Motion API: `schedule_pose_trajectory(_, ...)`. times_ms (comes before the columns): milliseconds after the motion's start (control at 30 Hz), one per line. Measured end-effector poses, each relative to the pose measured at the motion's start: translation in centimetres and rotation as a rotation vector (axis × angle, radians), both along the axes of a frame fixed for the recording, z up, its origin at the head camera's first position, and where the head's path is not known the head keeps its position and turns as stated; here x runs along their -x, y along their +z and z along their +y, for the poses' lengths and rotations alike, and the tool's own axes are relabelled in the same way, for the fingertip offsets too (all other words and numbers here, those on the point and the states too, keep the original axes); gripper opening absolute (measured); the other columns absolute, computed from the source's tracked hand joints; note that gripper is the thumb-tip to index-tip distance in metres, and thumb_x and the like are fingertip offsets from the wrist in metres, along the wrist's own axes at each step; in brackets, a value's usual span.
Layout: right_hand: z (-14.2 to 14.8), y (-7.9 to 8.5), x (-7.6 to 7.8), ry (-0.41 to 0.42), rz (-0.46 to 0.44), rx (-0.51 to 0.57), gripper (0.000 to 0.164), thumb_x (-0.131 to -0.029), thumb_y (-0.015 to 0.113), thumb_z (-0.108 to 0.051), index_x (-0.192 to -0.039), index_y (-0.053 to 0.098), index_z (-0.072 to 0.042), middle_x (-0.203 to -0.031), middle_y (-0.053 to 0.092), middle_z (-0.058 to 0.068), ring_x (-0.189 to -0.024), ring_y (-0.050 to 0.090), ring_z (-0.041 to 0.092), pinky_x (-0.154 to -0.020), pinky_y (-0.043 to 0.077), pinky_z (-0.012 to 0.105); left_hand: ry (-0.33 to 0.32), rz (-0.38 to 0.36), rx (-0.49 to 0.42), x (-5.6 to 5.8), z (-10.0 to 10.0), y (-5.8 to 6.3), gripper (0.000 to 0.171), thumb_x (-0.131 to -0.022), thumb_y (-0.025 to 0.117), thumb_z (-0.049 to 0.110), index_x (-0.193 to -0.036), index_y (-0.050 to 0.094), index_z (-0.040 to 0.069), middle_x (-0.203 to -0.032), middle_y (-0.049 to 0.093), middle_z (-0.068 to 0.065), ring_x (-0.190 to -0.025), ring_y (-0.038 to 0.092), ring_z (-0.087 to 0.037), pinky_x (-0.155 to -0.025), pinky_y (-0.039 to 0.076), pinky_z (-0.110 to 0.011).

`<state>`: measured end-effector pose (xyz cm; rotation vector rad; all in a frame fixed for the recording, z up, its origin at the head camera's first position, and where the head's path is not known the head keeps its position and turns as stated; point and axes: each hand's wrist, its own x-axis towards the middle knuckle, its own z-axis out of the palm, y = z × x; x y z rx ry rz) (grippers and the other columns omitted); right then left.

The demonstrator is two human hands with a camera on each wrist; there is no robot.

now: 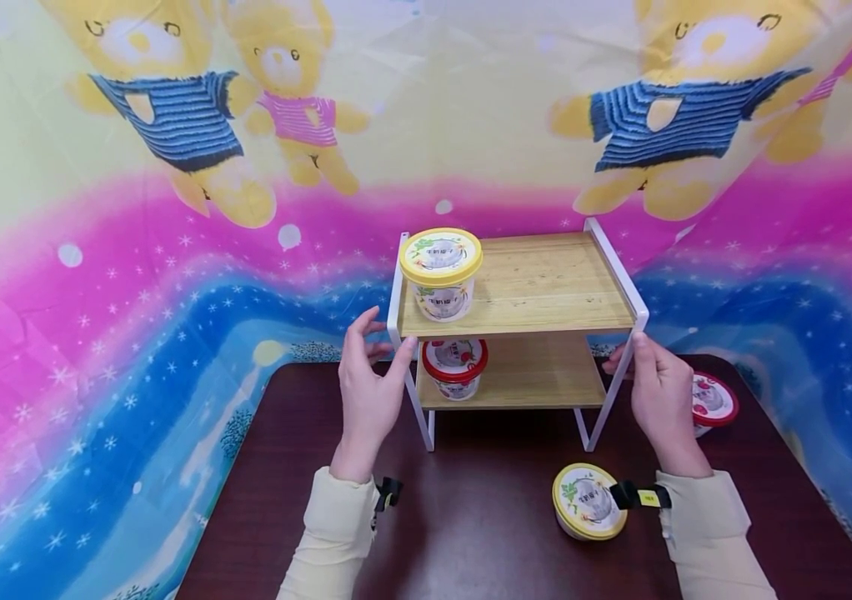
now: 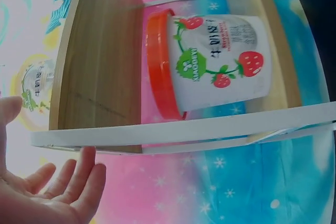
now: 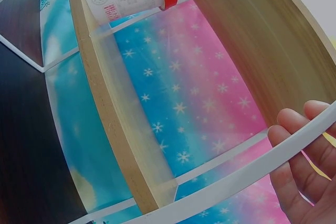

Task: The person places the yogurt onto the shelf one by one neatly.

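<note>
A two-tier shelf rack with wood-look boards and white metal side frames stands on the dark table. My right hand grips its right front post, fingertips reaching past the white bar in the right wrist view. At the left post is my left hand, thumb and fingers spread apart and not wrapped around the bar; whether it touches cannot be told. A tub with a yellow lid sits at the left of the upper board. Below it, on the lower board, stands a strawberry-printed tub with a red lid.
Another yellow-lidded tub stands on the table in front of the rack, beside my right wrist strap. A red-lidded tub is partly hidden behind my right hand. A printed bear backdrop hangs close behind the table.
</note>
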<state>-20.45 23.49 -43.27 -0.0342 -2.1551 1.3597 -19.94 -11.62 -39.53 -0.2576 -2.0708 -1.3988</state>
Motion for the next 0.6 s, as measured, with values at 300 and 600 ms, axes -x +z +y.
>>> schedule_pose_trajectory(300, 0.05, 0.11, -0.12, 0.009, -0.014, 0.002, 0.052, -0.110, 0.042, -0.038, -0.094, 0.070, 0.002, -0.089, 0.072, 0.010, -0.077, 0.068, -0.003, -0.077, 0.051, 0.011, -0.030, 0.014, -0.042, 0.85, -0.08, 0.50, 0.038, -0.099, 0.070, 0.028, -0.131, 0.060, 0.010, -0.114, 0.061, -0.005, -0.084, 0.070, -0.015, -0.076, 0.060, -0.036)
schedule_pose_trajectory(600, 0.01, 0.02, -0.03, 0.013, -0.016, 0.004, 0.053, -0.111, 0.041, -0.038, -0.094, 0.070, 0.002, -0.088, 0.072, 0.010, -0.078, 0.068, -0.001, -0.076, 0.051, 0.012, 0.015, 0.009, -0.047, 1.10, -0.33, 0.31, 0.028, -0.098, 0.071, 0.031, -0.112, 0.070, 0.007, -0.097, 0.063, -0.004, -0.074, 0.069, -0.014, -0.067, 0.059, -0.031)
